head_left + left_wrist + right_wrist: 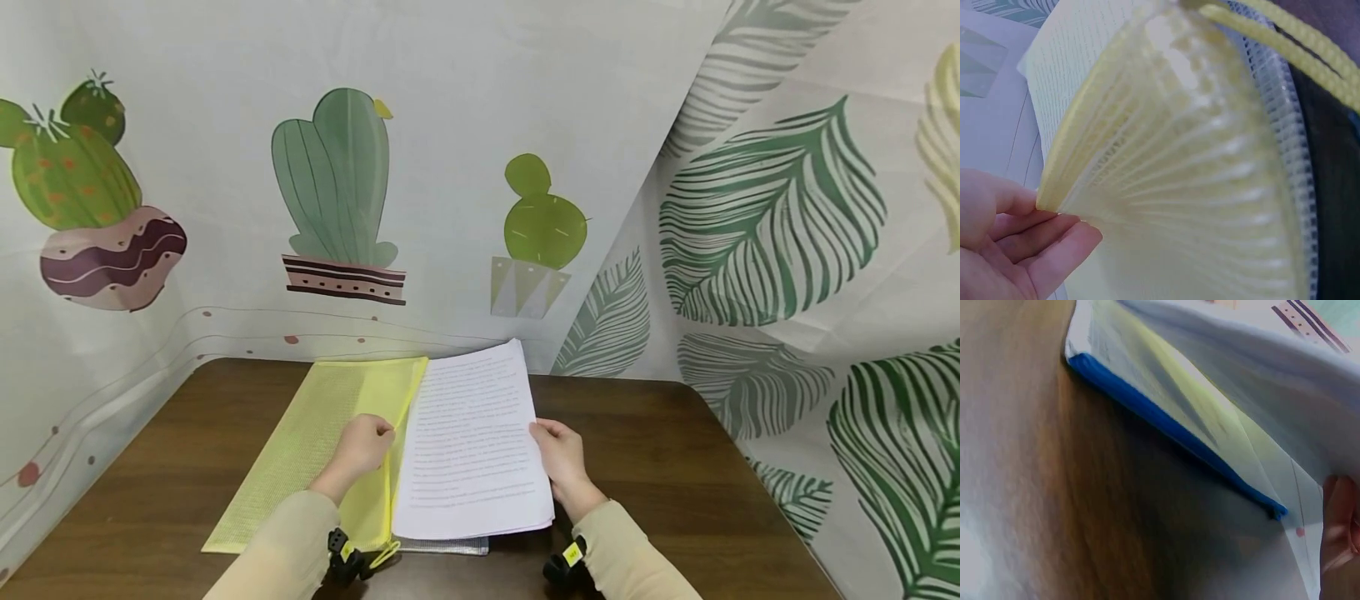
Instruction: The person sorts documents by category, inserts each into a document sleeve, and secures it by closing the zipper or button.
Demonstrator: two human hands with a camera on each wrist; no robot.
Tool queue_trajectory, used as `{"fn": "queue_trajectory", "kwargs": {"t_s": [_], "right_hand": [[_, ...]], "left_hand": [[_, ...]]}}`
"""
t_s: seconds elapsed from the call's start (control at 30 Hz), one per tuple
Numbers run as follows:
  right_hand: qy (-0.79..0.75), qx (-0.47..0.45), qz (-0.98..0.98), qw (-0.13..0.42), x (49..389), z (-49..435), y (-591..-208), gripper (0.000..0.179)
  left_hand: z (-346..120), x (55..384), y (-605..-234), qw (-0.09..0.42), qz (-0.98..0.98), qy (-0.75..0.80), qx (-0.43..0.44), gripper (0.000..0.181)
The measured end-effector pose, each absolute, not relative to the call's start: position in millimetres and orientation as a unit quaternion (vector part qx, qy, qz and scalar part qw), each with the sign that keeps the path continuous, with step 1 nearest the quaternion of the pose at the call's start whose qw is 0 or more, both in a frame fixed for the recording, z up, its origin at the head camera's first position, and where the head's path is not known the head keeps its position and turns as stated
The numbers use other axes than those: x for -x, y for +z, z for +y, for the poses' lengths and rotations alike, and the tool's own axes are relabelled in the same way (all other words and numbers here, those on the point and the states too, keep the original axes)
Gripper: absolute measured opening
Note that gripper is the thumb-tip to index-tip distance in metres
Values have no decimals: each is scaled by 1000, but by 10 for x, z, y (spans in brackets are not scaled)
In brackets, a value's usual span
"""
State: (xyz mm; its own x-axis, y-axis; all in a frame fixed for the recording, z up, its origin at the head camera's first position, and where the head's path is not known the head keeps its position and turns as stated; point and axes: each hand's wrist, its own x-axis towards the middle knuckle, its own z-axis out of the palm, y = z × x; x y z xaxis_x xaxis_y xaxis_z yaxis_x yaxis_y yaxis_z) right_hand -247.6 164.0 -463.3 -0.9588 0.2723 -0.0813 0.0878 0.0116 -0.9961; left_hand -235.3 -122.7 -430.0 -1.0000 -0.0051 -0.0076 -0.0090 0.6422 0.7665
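Note:
A yellow mesh zip pouch (300,458) lies flat on the left of the table. My left hand (363,442) pinches its right edge; the left wrist view shows the pouch mesh (1197,187) gathered into creases at the fingers (1054,250). Beside it, my right hand (561,458) holds a stack of printed paper sheets (472,442) by the right edge. The stack is raised and tilted, its left side near the pouch's edge. Under the sheets lies another pouch (450,547), mostly hidden, with a blue edging (1166,425) in the right wrist view.
The brown wooden table (652,467) extends to both sides. Behind it hangs a pale curtain (450,167) printed with cacti and leaves. A yellow cord loop (386,553) sits at the pouch's near corner. Dark wrist cameras (347,560) are strapped on both sleeves.

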Motion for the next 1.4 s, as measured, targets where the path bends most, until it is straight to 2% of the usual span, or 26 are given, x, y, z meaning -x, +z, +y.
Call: {"fn": "queue_trajectory", "kwargs": {"t_s": [0.13, 0.2, 0.47, 0.9, 1.1, 1.27, 1.4], "right_hand": [[698, 123, -702, 69, 2461, 1590, -4629, 28], [695, 115, -706, 73, 2458, 1581, -4622, 28], [679, 99, -721, 98, 2454, 1574, -4577, 26], [722, 131, -676, 65, 2422, 1482, -4596, 30], [681, 123, -721, 10, 2424, 1540, -4660, 34], [634, 67, -767, -71, 2366, 1674, -4676, 40], [612, 5, -774, -161, 2290, 1809, -4644, 42]], "left_hand": [[-1206, 2365, -4307, 2, 912, 409, -4, 39], [-1201, 2370, -4316, 0, 916, 401, -7, 41], [-1205, 2390, -4307, -7, 926, 377, -21, 41], [-1148, 2380, -4294, 12, 930, 366, -19, 42], [-1131, 2394, -4360, 21, 938, 346, -20, 44], [-1118, 2373, -4392, 45, 942, 330, -31, 46], [-1110, 2336, -4363, 71, 954, 289, -37, 30]]}}
